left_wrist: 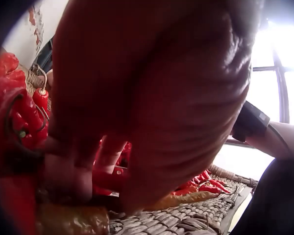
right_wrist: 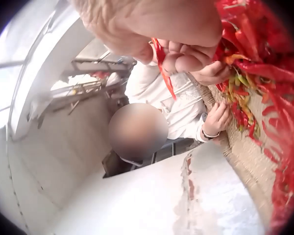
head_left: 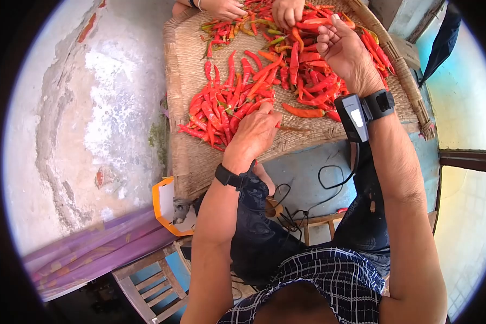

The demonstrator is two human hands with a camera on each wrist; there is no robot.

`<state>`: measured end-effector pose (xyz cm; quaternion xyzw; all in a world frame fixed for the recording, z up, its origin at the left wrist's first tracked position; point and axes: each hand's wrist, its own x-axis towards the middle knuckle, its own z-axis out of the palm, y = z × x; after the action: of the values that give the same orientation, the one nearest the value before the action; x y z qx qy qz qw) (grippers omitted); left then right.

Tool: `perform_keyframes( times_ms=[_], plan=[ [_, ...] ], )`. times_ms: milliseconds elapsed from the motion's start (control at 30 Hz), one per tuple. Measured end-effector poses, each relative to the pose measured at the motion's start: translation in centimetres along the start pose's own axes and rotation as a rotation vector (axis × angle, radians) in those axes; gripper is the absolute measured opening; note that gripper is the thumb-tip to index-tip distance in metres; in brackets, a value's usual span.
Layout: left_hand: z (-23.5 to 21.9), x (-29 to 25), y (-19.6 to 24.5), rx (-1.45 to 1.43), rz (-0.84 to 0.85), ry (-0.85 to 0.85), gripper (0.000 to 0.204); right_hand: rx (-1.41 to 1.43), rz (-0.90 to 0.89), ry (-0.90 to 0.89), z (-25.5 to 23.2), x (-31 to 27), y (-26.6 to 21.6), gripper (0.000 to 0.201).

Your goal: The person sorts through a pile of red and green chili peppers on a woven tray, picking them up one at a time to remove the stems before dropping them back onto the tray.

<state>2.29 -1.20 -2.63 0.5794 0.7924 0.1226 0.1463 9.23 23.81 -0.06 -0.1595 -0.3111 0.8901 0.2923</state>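
My left hand (head_left: 255,132) is low over the near edge of a pile of red chili peppers (head_left: 216,110) on a woven tray (head_left: 181,70). In the left wrist view its curled fingers and thumb pinch a red chili pepper (left_wrist: 110,181), mostly hidden by the hand. A brownish pepper (left_wrist: 73,220) lies just under the fingers. Raised above the larger heap of chili peppers (head_left: 318,81) on the right is my right hand (head_left: 345,54). The right wrist view shows it pinching one slim red chili pepper (right_wrist: 165,73) between thumb and fingers, tip pointing down.
Across the tray, another person's hands (head_left: 225,8) work among red, orange and green peppers. A rough wall (head_left: 102,97) stands along the left side. Black cables (head_left: 302,213) hang below the tray's near edge, and a wooden chair (head_left: 151,286) is at lower left.
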Motion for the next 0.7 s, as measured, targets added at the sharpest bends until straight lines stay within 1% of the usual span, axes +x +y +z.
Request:
perform_keyframes(
  times_ms=[33, 67, 100, 133, 167, 200, 233, 267, 333, 367, 400, 467, 500, 567, 600, 667, 700],
  plan=[
    [0.1, 0.2, -0.1, -0.009, 0.020, 0.048, 0.022, 0.072, 0.062, -0.018, -0.5, 0.5, 0.1, 0.022],
    [0.2, 0.5, -0.3, -0.009, 0.021, 0.044, 0.022, 0.144, 0.123, -0.036, -1.1, 0.9, 0.2, 0.024],
    [0.3, 0.8, -0.6, -0.015, 0.030, 0.100, 0.020, 0.085, 0.130, 0.024, 0.2, -0.1, 0.5, 0.024],
    [0.0, 1.1, -0.6, -0.020, 0.039, 0.156, 0.018, 0.085, 0.131, 0.027, 0.7, -0.3, 0.6, 0.024],
    [-0.3, 1.3, -0.7, -0.021, 0.038, 0.153, 0.018, -0.048, 0.121, -0.014, 1.2, -0.6, 0.6, 0.021],
    [-1.3, 1.5, -0.2, -0.193, -0.117, 0.183, 0.015, -0.182, 0.112, -0.055, 1.4, -0.8, 0.9, 0.018],
    [-2.1, 1.7, 0.1, -0.364, -0.274, 0.211, 0.014, -0.313, 0.064, -0.087, 1.7, -1.0, 1.2, 0.018],
    [-2.7, 1.7, -0.1, -0.365, -0.275, 0.209, 0.014, -0.313, 0.066, -0.085, 2.0, -1.5, 1.6, 0.018],
    [-3.6, 1.5, -0.7, -0.990, -0.324, 0.370, 0.016, -0.859, -0.178, -0.286, 2.6, -2.3, 2.3, 0.019],
    [-3.7, 1.4, -1.0, -1.199, -0.309, 0.402, 0.016, -1.071, -0.370, -0.414, 2.4, -2.0, 3.2, 0.021],
    [-3.8, 1.3, -1.1, -1.200, -0.314, 0.406, 0.016, -1.096, -0.466, -0.493, 2.0, -2.1, 4.7, 0.022],
    [-4.0, 1.3, -1.1, -1.480, -0.242, 0.435, 0.015, -1.074, -0.339, -0.644, 2.2, -3.0, 6.2, 0.022],
    [-4.0, 1.3, -0.9, -1.549, -0.235, 0.459, 0.014, -1.075, -0.335, -0.649, 2.7, -3.6, 6.4, 0.022],
    [-4.2, 1.2, -0.8, -1.560, -0.224, 0.457, 0.014, -1.083, -0.184, -0.752, 3.5, -4.6, 6.4, 0.019],
    [-4.3, 1.2, -0.9, -1.568, -0.209, 0.450, 0.014, -1.082, -0.181, -0.757, 3.7, -4.5, 6.7, 0.019],
    [-4.2, 1.1, -1.0, -1.563, -0.190, 0.455, 0.013, -1.177, 0.016, -0.765, 3.8, -4.2, 7.4, 0.022],
    [-4.3, 1.1, -0.8, -1.566, -0.223, 0.503, 0.011, -1.184, -0.057, -0.761, 4.0, -4.3, 7.5, 0.019]
  ],
)
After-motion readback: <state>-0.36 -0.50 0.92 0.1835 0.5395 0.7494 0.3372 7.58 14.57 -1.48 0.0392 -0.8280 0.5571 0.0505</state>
